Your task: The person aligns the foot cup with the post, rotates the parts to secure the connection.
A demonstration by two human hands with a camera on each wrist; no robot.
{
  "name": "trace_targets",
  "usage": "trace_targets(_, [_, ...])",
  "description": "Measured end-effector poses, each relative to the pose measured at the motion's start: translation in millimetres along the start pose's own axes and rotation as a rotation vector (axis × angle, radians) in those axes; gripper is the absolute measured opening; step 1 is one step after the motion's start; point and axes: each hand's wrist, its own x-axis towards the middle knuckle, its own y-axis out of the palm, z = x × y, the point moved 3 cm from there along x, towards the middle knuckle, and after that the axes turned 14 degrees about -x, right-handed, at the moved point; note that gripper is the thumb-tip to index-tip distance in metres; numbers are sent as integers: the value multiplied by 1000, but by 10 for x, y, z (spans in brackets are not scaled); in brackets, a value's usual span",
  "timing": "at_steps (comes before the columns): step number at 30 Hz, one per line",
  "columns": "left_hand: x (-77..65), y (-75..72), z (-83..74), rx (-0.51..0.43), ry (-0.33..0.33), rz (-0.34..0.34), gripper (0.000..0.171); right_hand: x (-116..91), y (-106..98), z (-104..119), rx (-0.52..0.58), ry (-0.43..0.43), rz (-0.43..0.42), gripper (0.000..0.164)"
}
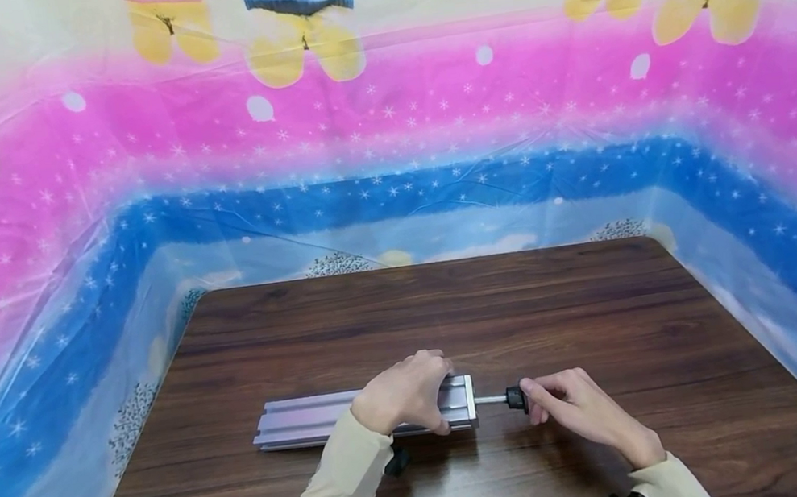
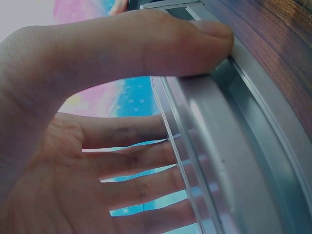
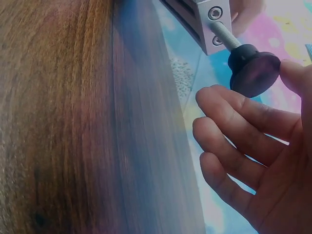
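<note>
At lower centre, the left hand (image 1: pixel 408 393) grips a metal bar (image 1: pixel 303 422); the right hand (image 1: pixel 581 409) pinches its knob (image 1: pixel 514 398), probably screwing; steady turning seems needed.

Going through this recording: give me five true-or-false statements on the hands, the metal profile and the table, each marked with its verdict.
1. The left hand grips the metal profile. True.
2. The right hand is wrapped around the profile's middle. False: it pinches the black foot.
3. A threaded rod runs between the black foot and the end plate. True.
4. The profile points straight up. False: its long side runs left to right in the head view.
5. The tabletop is plain white. False: it is dark, with a wood-grain look.
</note>
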Motion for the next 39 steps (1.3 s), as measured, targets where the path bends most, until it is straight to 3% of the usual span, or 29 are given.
trace_targets(2, [2,0,1,5,3,-1,50,-4,1,-2,1,4,12,40])
trace_targets(6, [7,-9,4,-2,9,-5,49,-45,-14,3,29,-11,13,18])
trace_targets(7, [9,-13,6,-7,11,-6,48,-59,-21,9,40,-30,1,19])
trace_targets(11, [8,-28,7,-26,10,-2,49,-94,-40,32,71,-118,-73,47])
trace_targets(15, [1,-33,8,-31,9,0,50,-91,-38,33,61,-140,-104,46])
trace_targets(28, [9,-28,-2,-39,-1,9,49,-78,-54,38,1,-28,-97,24])
trace_targets(39, [5,-19,-11,-35,1,5,48,-40,-30,21,12,9,-62,12])
